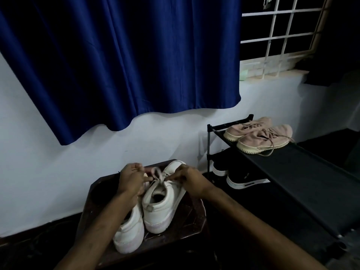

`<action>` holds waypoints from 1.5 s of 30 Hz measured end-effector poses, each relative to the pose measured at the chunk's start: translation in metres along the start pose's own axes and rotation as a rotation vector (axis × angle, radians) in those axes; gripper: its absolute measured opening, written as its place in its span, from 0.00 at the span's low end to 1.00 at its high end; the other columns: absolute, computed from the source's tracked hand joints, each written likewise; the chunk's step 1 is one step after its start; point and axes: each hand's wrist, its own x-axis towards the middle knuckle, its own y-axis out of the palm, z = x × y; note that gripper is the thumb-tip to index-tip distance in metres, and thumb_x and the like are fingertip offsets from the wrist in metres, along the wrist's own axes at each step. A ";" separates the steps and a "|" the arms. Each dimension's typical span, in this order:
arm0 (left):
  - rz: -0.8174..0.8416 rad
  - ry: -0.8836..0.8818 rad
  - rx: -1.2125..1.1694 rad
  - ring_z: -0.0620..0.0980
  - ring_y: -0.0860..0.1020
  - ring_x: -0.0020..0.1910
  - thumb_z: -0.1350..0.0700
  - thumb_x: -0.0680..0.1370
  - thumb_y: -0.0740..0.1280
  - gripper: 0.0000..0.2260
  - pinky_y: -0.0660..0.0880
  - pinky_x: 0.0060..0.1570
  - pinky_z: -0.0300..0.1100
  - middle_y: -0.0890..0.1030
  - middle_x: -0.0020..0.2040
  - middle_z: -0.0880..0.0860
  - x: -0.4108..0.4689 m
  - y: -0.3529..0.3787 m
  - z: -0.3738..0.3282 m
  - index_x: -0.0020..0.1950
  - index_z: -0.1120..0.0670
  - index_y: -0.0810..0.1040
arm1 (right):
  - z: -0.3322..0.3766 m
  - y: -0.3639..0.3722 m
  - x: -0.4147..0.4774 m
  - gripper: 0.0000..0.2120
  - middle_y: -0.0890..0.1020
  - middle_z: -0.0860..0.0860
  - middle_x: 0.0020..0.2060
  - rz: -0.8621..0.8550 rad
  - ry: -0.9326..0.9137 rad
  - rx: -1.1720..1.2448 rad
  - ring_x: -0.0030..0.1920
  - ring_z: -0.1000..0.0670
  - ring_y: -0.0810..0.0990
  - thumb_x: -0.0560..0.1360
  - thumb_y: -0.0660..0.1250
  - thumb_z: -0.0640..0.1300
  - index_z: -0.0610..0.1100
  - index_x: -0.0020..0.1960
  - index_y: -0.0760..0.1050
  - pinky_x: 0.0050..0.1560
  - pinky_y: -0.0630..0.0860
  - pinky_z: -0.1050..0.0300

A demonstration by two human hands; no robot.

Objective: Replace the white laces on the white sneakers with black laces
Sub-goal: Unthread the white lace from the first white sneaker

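Note:
Two white sneakers stand side by side on a dark brown stool (175,236), heels towards me. The right sneaker (161,203) is the further one and carries a white lace (158,175) tied at its top. My left hand (131,179) pinches one strand of that lace, fingers curled. On the other side my right hand (188,179) pinches the lace over the sneaker's tongue. The left sneaker (130,234) lies partly under my left forearm. No black laces are in view.
A black shoe rack (303,172) stands to the right, with a pair of pinkish sneakers (263,137) on top and black shoes (245,180) on the lower shelf. A blue curtain (120,61) hangs above against the white wall. A barred window (282,36) is at the upper right.

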 end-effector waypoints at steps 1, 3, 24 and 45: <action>0.030 0.120 0.119 0.53 0.80 0.39 0.68 0.80 0.59 0.10 0.73 0.36 0.41 0.83 0.48 0.55 0.001 0.002 -0.003 0.46 0.53 0.72 | -0.002 0.001 -0.001 0.17 0.79 0.50 0.46 -0.011 0.001 0.037 0.49 0.55 0.79 0.75 0.66 0.33 0.49 0.56 0.83 0.52 0.72 0.65; 0.116 0.472 0.490 0.49 0.80 0.48 0.68 0.78 0.60 0.13 0.74 0.45 0.41 0.82 0.49 0.48 -0.002 0.002 -0.013 0.48 0.51 0.77 | -0.002 -0.002 -0.003 0.11 0.77 0.59 0.41 0.001 -0.006 0.096 0.44 0.68 0.75 0.77 0.66 0.35 0.44 0.56 0.83 0.49 0.67 0.74; -0.149 0.039 -0.120 0.54 0.81 0.43 0.62 0.81 0.64 0.07 0.80 0.40 0.51 0.83 0.49 0.54 0.004 -0.012 -0.023 0.43 0.56 0.73 | 0.001 -0.019 -0.009 0.13 0.78 0.44 0.49 0.061 -0.040 0.016 0.49 0.49 0.77 0.77 0.67 0.41 0.50 0.59 0.81 0.52 0.68 0.68; -0.165 0.766 0.968 0.45 0.74 0.42 0.50 0.77 0.68 0.05 0.68 0.43 0.45 0.75 0.47 0.43 -0.015 -0.011 -0.035 0.42 0.49 0.75 | -0.002 -0.012 0.002 0.08 0.86 0.51 0.45 0.007 0.015 0.057 0.42 0.55 0.80 0.74 0.70 0.39 0.48 0.50 0.85 0.46 0.73 0.65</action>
